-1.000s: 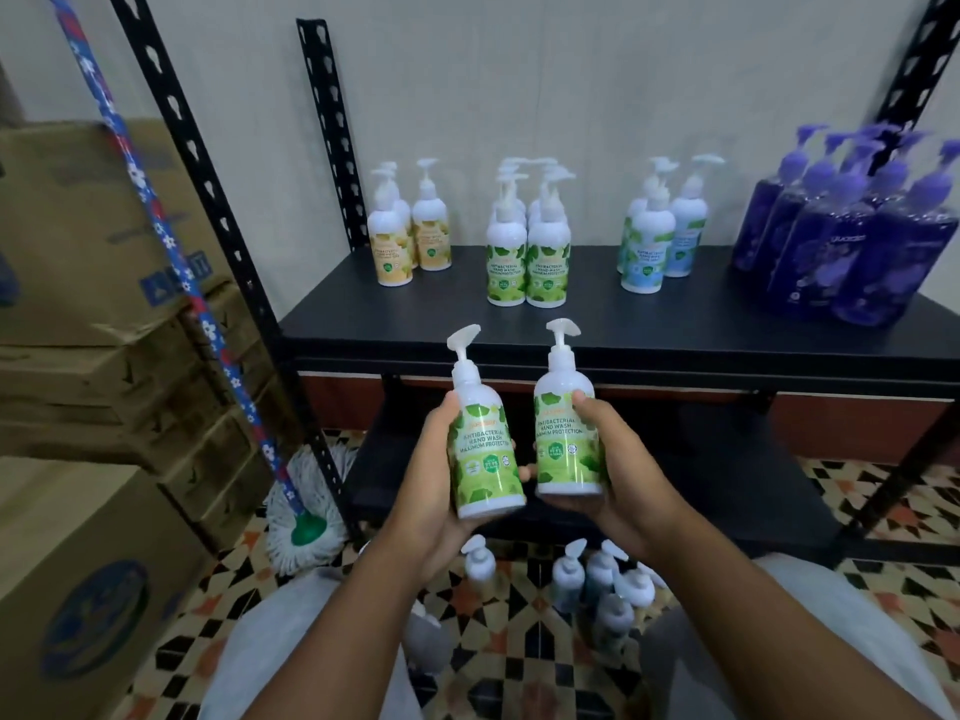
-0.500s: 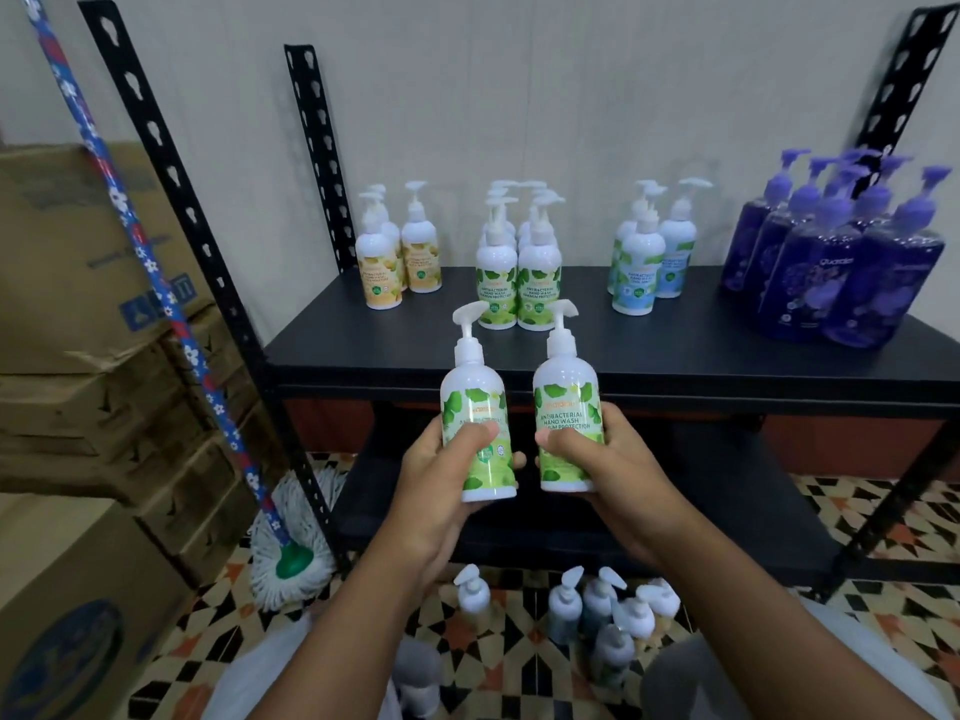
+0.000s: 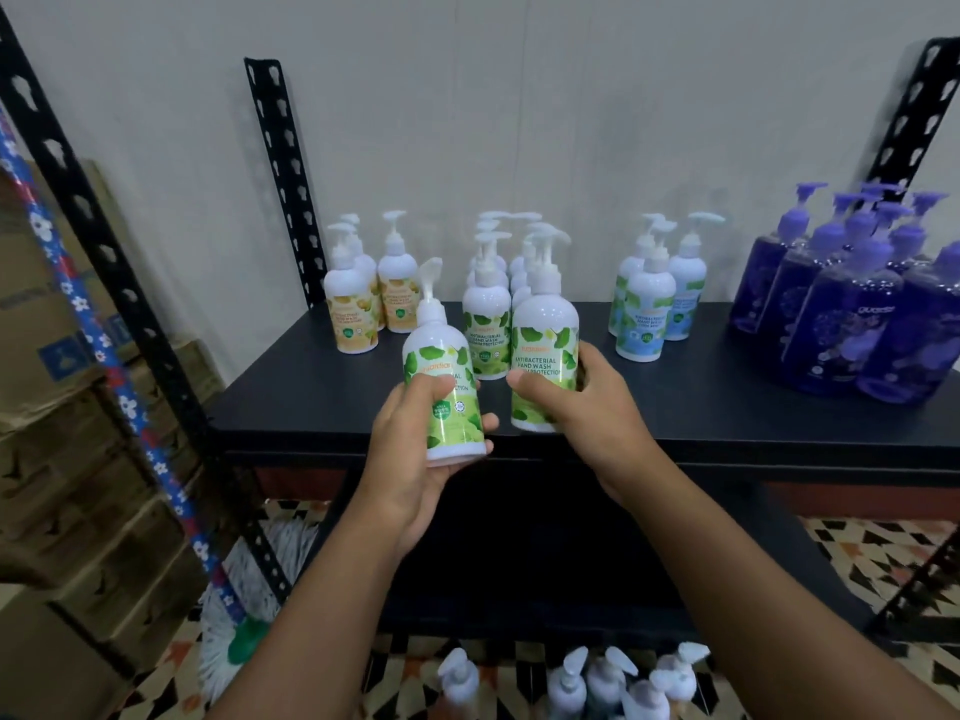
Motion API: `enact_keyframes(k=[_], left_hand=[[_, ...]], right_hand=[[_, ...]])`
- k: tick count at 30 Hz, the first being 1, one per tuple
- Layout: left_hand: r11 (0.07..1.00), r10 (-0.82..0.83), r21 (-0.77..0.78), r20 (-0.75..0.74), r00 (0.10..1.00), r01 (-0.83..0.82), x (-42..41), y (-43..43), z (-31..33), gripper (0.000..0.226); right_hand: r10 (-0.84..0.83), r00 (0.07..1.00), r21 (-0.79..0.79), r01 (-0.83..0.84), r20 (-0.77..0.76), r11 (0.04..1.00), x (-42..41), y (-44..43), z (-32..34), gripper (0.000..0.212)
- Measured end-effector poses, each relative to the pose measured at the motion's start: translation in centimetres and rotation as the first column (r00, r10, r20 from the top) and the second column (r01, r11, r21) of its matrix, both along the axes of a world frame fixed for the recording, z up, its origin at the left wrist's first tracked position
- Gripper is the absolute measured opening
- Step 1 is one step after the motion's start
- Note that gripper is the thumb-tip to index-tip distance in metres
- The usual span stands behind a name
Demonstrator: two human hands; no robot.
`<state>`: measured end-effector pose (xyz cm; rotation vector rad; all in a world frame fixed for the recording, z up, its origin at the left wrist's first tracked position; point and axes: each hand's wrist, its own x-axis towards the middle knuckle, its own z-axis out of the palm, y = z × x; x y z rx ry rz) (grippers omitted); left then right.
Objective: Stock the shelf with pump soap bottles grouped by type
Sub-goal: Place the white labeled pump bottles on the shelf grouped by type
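My left hand grips a white pump bottle with a green leaf label, tilted slightly, just in front of the black shelf's front edge. My right hand holds a second green-label bottle over the shelf, right in front of the green group. On the shelf stand yellow-label bottles at the left, blue-label bottles right of centre, and purple bottles at the far right.
Several white pump bottles stand on the patterned floor below my arms. A mop with a blue flowered handle leans against the black shelf upright. Cardboard boxes are stacked at the left. A lower shelf lies beneath.
Both hands have carried the two green-label bottles up and forward to the shelf; the right bottle now reaches the green group, and the view has moved closer.
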<state>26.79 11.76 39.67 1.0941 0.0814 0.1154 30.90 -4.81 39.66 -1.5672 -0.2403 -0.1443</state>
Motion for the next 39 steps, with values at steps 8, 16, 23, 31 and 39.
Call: enact_keyframes(k=[8,16,23,31,39], left_hand=[[1.000,-0.003,0.016,-0.032,0.999,0.004,0.8,0.4,-0.9,0.036],[1.000,-0.003,-0.003,-0.027,1.000,0.003,0.6,0.0,-0.9,0.034],[1.000,-0.014,-0.011,-0.025,1.000,0.014,0.3,-0.2,-1.1,0.032],[1.000,-0.021,-0.011,-0.033,0.999,0.021,0.4,-0.2,-1.3,0.034],[1.000,-0.026,-0.007,-0.042,0.999,0.026,0.5,-0.2,-1.5,0.034]], right_hand=[[-0.051,0.991,-0.291,0.085,0.123,0.953,2.0,-0.9,-2.0,0.041],[-0.126,0.988,-0.330,0.149,0.092,0.932,2.5,-1.4,-2.9,0.085],[-0.212,0.970,-0.398,0.241,0.117,0.885,2.9,-1.1,-3.1,0.076],[-0.255,0.957,-0.436,0.289,0.136,0.852,3.7,-0.7,-3.2,0.068],[-0.261,0.956,-0.485,0.294,0.136,0.824,4.0,-0.4,-2.8,0.066]])
